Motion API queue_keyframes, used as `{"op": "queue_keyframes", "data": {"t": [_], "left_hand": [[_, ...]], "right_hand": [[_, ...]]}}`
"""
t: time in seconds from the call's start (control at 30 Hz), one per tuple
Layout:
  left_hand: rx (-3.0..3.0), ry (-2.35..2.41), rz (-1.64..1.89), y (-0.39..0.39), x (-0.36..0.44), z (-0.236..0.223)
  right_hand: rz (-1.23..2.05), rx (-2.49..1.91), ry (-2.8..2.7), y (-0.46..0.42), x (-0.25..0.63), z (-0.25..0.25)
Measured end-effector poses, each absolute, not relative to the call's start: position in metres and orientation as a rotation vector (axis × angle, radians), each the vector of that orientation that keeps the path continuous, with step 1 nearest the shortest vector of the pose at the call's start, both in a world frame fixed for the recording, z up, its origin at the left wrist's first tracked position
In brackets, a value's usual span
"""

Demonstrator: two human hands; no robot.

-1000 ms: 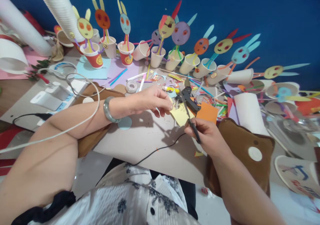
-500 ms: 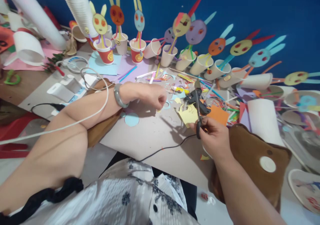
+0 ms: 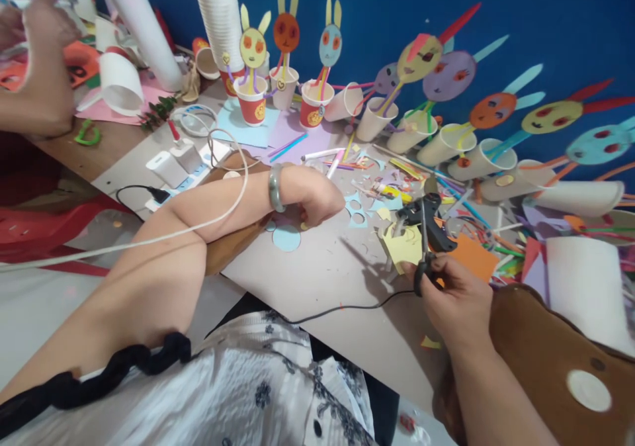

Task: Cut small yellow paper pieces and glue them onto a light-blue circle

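Observation:
My left hand [image 3: 320, 194], wearing a grey-green bangle [image 3: 275, 188], is bent over the table with its fingers curled down. A tiny yellowish speck shows at its fingertips; what it pinches is too small to make out. Just below-left of these fingers lies a light blue paper circle [image 3: 286, 237], with a smaller blue one partly hidden beside it. My right hand [image 3: 456, 300] is closed around the black handles of a pair of scissors [image 3: 424, 261], blades pointing away from me. Behind the blades lie a black glue gun [image 3: 436, 227] and a cut yellow sheet [image 3: 404, 244].
Paper cups with rabbit-faced figures [image 3: 419, 59] line the blue wall. Paper scraps and pens litter the middle. A power strip [image 3: 186, 175] with chargers stands left, its white cable crossing my left arm. A brown cushion [image 3: 540, 347] lies right. Another person's hand [image 3: 47, 26] works far left.
The view has swung left, bringing another person's hands into sight. My left hand has drawn nearer the blue circles, its fingers turning down. My right hand still grips the scissors.

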State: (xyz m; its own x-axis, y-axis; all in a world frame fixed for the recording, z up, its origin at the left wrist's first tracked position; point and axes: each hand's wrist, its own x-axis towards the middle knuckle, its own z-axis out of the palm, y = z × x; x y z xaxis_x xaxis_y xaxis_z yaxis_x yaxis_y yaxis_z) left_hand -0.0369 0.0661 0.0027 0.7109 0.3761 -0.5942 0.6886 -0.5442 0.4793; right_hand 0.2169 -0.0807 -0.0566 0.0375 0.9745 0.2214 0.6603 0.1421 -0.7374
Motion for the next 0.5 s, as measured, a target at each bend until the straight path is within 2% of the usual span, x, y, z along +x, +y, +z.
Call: {"op": "queue_keyframes", "data": {"t": [0.17,0.27,0.5], "left_hand": [[2.275,1.082,-0.607,0.058,-0.035,0.011],[2.344,1.082,-0.614,0.058,-0.035,0.011],[2.598,0.922,-0.17,0.065,-0.036,-0.001]], "right_hand": [[0.557,-1.585,-1.66,-0.08,0.213,-0.054],[0.558,-1.571,-1.629,-0.081,0.214,-0.056],[0.531,-1.534,-1.523,-0.082,0.218,-0.062]]}}
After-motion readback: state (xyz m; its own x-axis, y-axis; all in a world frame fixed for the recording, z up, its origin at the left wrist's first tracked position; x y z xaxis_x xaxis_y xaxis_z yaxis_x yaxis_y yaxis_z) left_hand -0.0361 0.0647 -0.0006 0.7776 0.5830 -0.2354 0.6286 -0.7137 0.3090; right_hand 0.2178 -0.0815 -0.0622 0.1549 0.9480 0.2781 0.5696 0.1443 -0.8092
